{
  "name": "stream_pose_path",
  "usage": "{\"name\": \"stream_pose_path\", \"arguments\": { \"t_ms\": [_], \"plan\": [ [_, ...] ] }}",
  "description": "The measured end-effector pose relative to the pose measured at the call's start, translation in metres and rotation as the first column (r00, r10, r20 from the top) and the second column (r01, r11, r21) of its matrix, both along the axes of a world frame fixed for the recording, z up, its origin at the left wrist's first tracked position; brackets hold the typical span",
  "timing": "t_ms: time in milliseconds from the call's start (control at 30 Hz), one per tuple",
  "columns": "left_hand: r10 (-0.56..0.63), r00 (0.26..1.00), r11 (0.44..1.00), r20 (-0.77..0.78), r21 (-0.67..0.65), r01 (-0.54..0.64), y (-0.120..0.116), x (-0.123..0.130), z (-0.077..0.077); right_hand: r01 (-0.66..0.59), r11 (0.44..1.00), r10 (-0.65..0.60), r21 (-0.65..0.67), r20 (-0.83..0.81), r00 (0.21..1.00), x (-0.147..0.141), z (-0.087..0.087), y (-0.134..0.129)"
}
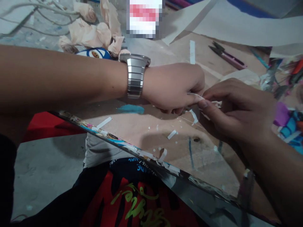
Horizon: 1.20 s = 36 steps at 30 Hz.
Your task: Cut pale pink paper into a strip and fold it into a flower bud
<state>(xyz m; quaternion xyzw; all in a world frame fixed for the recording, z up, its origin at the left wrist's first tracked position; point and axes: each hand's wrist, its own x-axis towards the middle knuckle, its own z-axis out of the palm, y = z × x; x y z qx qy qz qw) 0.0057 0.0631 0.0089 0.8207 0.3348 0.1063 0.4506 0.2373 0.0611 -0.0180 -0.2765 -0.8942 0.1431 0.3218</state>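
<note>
My left hand (175,85), with a silver watch (135,75) at the wrist, reaches across from the left over the wooden tabletop. Its fingers are pinched on a thin pale strip (197,96). Close against it, my right hand (236,107) pinches the strip's other end between thumb and index finger. The lower fingers of both hands are partly hidden. Small white scraps, one of them a short strip (171,134), lie on the wood below the hands.
Pink-handled snips (228,56) lie at the upper right, near large white paper sheets (248,30). Crumpled peach paper pieces (90,33) sit at the upper left. Coloured scraps (291,124) are heaped at the right. The table's littered edge (123,144) runs diagonally in front of my body.
</note>
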Motion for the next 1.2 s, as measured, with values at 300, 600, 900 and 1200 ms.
{"name": "stream_pose_path", "arguments": {
  "t_ms": [300,600,900,1200],
  "plan": [
    [-0.012,0.998,0.941,0.067,-0.338,0.034,-0.0015,-0.0002,-0.0018,-0.053,0.997,0.053,0.062,0.013,0.999,0.0028,0.0004,0.0036],
    [-0.011,0.999,0.952,0.032,-0.307,0.02,-0.0039,0.0013,-0.0035,-0.05,0.998,0.049,0.045,0.016,0.999,0.0023,0.0017,0.0022],
    [-0.003,0.999,0.93,0.035,-0.368,0.016,-0.003,0.0027,-0.0014,-0.008,1.0,0.008,0.03,0.009,1.0,0.0018,0.0009,-0.001],
    [0.015,0.998,0.899,0.054,-0.438,0.01,-0.0052,0.0028,0.0017,0.013,0.999,-0.012,-0.053,0.019,1.0,0.005,-0.0019,-0.0017]
  ]
}}
